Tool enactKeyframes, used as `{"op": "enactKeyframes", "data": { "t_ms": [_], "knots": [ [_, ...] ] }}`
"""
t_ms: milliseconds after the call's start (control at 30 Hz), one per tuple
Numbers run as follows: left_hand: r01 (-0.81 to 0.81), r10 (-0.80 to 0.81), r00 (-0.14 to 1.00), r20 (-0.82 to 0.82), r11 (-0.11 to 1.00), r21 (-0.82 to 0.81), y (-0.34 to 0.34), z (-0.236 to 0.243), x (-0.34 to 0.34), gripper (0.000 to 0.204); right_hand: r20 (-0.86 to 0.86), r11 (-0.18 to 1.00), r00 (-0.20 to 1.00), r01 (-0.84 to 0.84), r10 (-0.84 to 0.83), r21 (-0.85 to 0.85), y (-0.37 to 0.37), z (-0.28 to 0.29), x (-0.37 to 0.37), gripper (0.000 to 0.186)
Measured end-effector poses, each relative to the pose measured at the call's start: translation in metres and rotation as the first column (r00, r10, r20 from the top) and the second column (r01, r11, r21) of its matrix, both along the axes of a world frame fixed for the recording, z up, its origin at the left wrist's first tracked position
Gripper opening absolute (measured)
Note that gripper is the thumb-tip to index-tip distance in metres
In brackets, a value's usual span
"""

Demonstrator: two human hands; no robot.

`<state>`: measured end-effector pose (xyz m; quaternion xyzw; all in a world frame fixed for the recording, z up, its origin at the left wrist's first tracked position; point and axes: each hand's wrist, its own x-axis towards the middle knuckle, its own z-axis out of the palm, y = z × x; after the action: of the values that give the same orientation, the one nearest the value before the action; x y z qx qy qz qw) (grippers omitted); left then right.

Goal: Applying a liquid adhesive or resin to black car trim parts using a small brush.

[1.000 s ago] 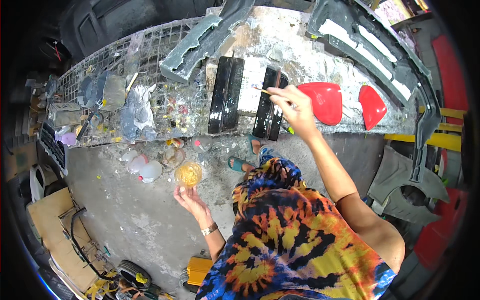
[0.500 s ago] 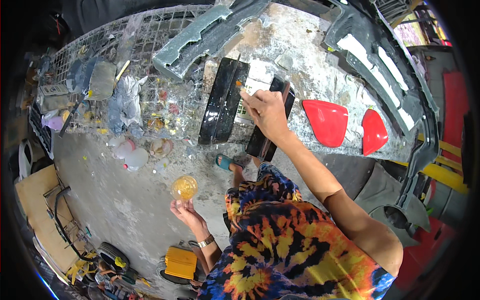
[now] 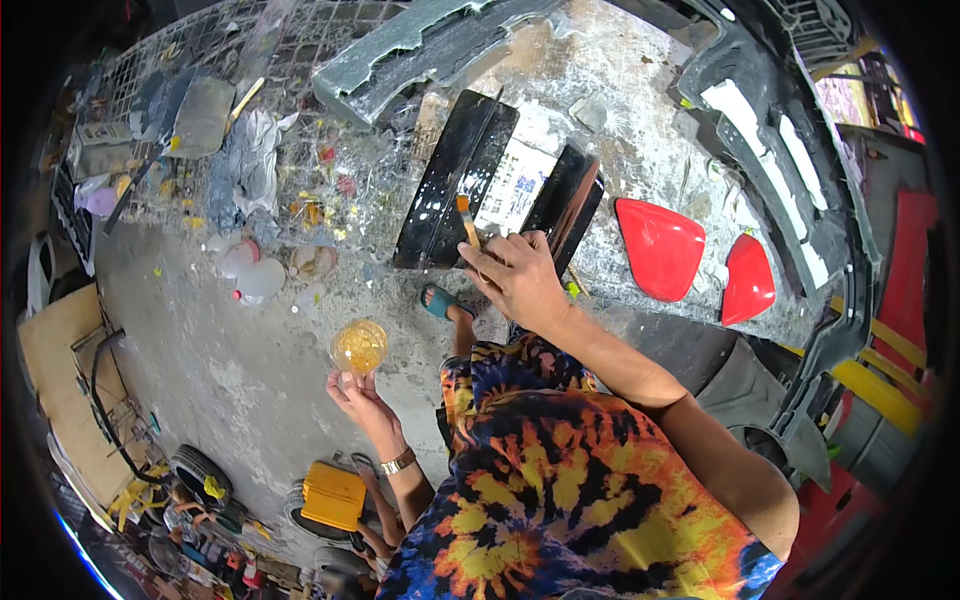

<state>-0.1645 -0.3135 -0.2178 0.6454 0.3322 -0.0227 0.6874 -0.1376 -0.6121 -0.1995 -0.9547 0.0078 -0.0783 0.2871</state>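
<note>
Two black panels (image 3: pixel 447 190), stained table (image 3: pixel 640 130), concrete floor (image 3: pixel 225 345).

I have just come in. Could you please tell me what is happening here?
A person stands at a cluttered worktable. The right hand holds a small brush, with its tip over the left black piece; whether it touches, I cannot tell. The left hand holds a clear cup with yellowish contents, out over the floor. To the right on the table lie another black piece and a glossy red panel.
</note>
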Motion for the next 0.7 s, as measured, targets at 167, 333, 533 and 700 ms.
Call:
{"op": "enactKeyframes", "data": {
  "t_ms": [167,333,533,700],
  "knots": [
    [-0.01,0.01,1.0,0.013,1.0,-0.01,0.005,-0.004,-0.003,0.035,-0.01,0.998,0.998,-0.062,0.061,-0.011,0.013,0.002,-0.011,0.031],
    [-0.01,0.011,1.0,0.019,1.0,-0.027,0.006,-0.003,-0.005,0.034,-0.002,0.99,0.991,-0.134,0.135,0.043,0.021,0.013,-0.017,0.027],
    [-0.04,0.041,0.999,0.034,0.999,-0.031,0.003,0.001,-0.004,0.034,-0.175,0.877,0.984,0.073,0.013,0.475,-0.004,0.025,0.001,0.021],
    [-0.072,0.072,0.997,0.03,0.997,-0.002,-0.003,0.005,0.0,0.035,-0.458,0.746,0.889,0.317,-0.017,0.586,-0.043,0.004,0.035,0.02]
  ]
}}
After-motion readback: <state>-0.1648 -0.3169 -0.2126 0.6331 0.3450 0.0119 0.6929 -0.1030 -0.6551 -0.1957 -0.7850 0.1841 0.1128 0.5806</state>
